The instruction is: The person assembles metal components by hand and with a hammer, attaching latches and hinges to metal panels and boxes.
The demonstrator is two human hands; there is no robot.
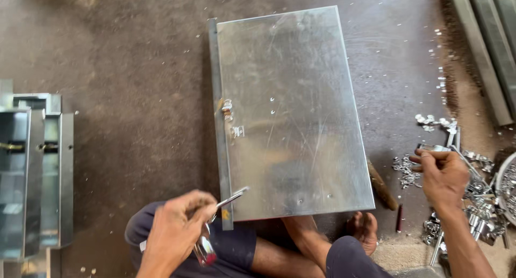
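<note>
Lying flat on the floor [123, 52] before crossed legs, the galvanized sheet-metal panel [290, 117] sits between the left hand [174, 229], fingers closed around a screwdriver [220, 213], and the right hand [443, 176], pinching a small metal fitting [432, 148] over scattered hardware [478, 208].

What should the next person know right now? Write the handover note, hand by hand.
Left hand: closed on a screwdriver, tip near the lower left edge of the metal sheet panel.
Right hand: out at the pile of small metal hardware on the floor, pinching a small piece; the grip looks closed.
Panel lies flat on the floor in front of the crossed legs.
Done: small fittings sit along the panel's left edge.
Left: cannot tell whether they are fastened. Metal boxes stand at far left.
</note>
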